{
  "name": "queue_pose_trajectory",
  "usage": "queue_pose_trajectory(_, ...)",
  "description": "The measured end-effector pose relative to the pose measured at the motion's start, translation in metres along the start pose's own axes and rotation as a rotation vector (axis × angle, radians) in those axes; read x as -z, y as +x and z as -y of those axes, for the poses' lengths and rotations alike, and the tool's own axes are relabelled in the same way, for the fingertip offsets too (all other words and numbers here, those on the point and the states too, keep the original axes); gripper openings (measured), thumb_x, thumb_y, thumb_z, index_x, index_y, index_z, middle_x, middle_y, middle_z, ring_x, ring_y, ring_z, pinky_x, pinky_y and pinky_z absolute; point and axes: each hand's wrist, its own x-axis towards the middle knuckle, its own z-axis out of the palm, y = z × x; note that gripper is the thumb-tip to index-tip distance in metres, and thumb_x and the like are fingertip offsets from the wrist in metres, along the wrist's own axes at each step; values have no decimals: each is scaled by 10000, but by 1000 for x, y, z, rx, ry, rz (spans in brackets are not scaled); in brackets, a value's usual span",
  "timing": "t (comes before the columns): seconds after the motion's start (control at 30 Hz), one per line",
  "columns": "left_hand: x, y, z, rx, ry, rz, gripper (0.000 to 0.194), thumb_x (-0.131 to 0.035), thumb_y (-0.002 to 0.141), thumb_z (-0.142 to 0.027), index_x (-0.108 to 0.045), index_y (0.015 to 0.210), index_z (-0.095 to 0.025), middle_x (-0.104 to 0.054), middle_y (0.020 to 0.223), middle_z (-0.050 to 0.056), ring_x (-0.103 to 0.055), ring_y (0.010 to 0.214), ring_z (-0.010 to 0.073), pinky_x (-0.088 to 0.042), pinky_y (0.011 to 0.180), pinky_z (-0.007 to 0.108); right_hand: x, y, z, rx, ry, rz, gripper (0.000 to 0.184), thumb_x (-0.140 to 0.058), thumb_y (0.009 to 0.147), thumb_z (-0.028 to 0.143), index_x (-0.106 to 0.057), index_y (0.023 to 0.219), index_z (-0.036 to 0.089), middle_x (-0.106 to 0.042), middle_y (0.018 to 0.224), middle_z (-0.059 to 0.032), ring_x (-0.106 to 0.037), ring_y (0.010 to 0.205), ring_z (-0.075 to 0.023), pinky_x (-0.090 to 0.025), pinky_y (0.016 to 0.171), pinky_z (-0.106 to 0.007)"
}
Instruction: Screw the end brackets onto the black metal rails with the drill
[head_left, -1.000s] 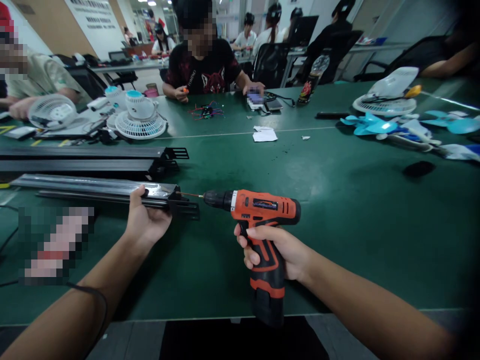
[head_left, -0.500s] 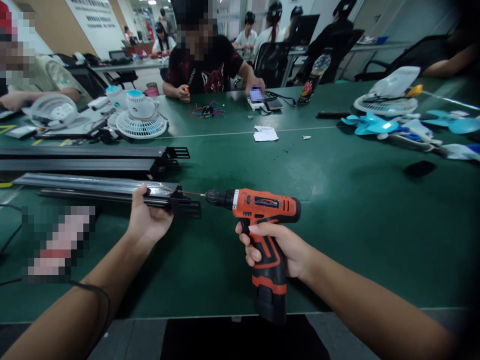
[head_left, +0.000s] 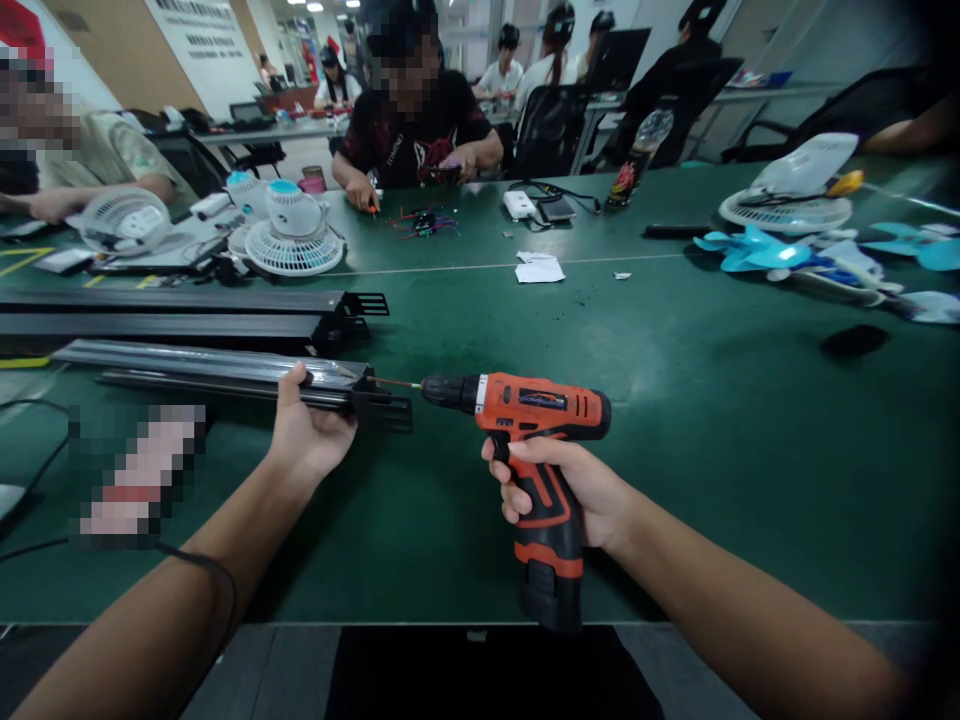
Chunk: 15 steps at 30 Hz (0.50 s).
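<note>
My right hand [head_left: 555,490] is wrapped round the grip of an orange and black cordless drill [head_left: 544,405], its index finger by the trigger. The drill points left, and its long thin bit [head_left: 394,383] reaches the end of a dark metal rail [head_left: 217,362]. Whether the tip sits in a screw there is too small to tell. My left hand [head_left: 311,435] grips that rail near its right end, thumb on top and fingers underneath. A slotted black bracket [head_left: 386,408] sticks out from the rail's end.
More black rails [head_left: 172,325] lie behind the held one. A phone-like slab [head_left: 142,475], blurred out, and a black cable lie at left. Fan parts [head_left: 292,235], blue fan blades [head_left: 750,248], a bottle [head_left: 637,160] and paper scraps [head_left: 540,268] are farther back. A co-worker [head_left: 420,120] sits opposite.
The whole view has shifted slightly right. My hands, drill and rail keep the same positions relative to one another. The co-worker opposite has drawn a hand back from the white device on the table.
</note>
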Motion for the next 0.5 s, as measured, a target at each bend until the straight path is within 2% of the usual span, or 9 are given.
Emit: queue_pose_trajectory(0.5, -5, -6, 1, -1, -5, -31, 332, -549, 1012, -375, -660, 1296, -244, -777, 970, 79, -771, 803, 244, -640, 628, 321, 3, 2, 1, 7, -22, 15, 289, -861, 778, 324, -755, 966, 132, -690, 757, 4, -627, 547, -103, -580, 622, -283)
